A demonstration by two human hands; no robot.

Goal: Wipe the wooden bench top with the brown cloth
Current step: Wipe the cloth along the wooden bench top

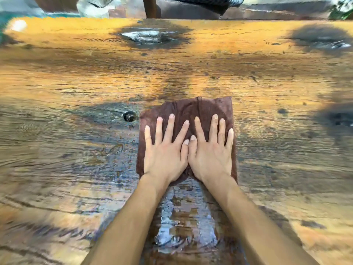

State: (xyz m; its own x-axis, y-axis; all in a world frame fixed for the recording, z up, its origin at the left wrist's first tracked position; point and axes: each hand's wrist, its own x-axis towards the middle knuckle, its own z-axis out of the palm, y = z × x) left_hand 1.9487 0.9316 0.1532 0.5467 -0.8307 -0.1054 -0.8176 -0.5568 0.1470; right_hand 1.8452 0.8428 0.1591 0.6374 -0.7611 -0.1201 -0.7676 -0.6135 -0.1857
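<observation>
Hands lie flat on the brown cloth (188,109), side by side. The left hand (164,151) has its fingers spread out straight and presses down on the left half. The right hand (211,152) does the same on the right half. The two thumbs touch in the middle. The cloth is folded into a neat block and sits near the middle of the wooden worktop (76,77). A shiny wet strip (183,226) runs from the cloth toward the person, between the two bare arms. A small dark knot hole (129,116) is in the wood just left of the cloth. Bigger dark patches show farther away.
</observation>
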